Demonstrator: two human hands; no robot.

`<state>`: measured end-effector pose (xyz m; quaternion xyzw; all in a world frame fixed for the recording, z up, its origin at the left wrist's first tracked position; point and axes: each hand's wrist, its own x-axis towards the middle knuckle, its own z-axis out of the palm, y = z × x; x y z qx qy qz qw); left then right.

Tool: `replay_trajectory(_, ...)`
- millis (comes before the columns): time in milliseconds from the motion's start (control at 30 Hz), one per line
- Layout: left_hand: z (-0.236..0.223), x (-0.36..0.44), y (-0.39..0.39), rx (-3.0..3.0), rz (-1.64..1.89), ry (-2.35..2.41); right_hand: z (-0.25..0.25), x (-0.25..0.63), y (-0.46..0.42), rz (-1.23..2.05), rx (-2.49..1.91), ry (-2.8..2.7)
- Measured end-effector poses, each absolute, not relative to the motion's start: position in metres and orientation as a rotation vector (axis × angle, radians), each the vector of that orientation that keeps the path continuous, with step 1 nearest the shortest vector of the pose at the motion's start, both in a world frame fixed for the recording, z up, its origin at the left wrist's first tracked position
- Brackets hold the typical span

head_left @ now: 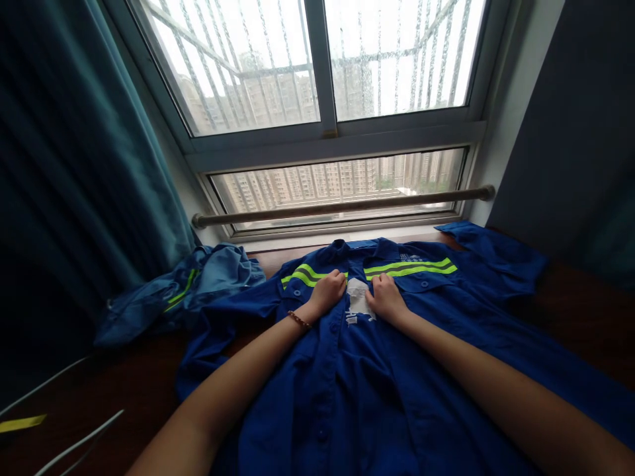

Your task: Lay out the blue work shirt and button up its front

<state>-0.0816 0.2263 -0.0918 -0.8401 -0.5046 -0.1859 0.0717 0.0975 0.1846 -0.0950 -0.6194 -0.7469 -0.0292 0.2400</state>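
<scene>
A blue work shirt (426, 344) with yellow-green reflective stripes lies spread, front up, on a dark wooden surface under the window. My left hand (327, 289) is closed on the left edge of the shirt's front opening, just below the collar. My right hand (385, 296) is closed on the right edge of the same opening. Between the two hands a white label (358, 295) shows inside the shirt. A beaded bracelet (299, 320) sits on my left wrist.
A second, crumpled blue garment (198, 281) lies at the left by the teal curtain (84, 165). A metal rail (342, 206) runs along the window's lower pane. White cables (79, 444) and a yellow strip (20, 423) lie at the lower left.
</scene>
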Motion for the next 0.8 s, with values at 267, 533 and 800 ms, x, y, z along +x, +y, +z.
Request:
replay_trajectory(267, -0.089, -0.102, 0.231, -2.927, -0.849, -1.574, -0.087, 0.099, 0.210, 0.259, -1.797, -1.925)
replay_trajectory(533, -0.081, -0.103, 0.225, -2.878, -1.046, -1.714, -0.073, 0.119, 0.229, 0.767, -1.697, -1.731)
replay_trajectory(800, -0.030, -0.074, 0.228, -2.983, -1.746, -2.310, -0.042, 0.140, 0.229, 1.387, -1.351, -1.246)
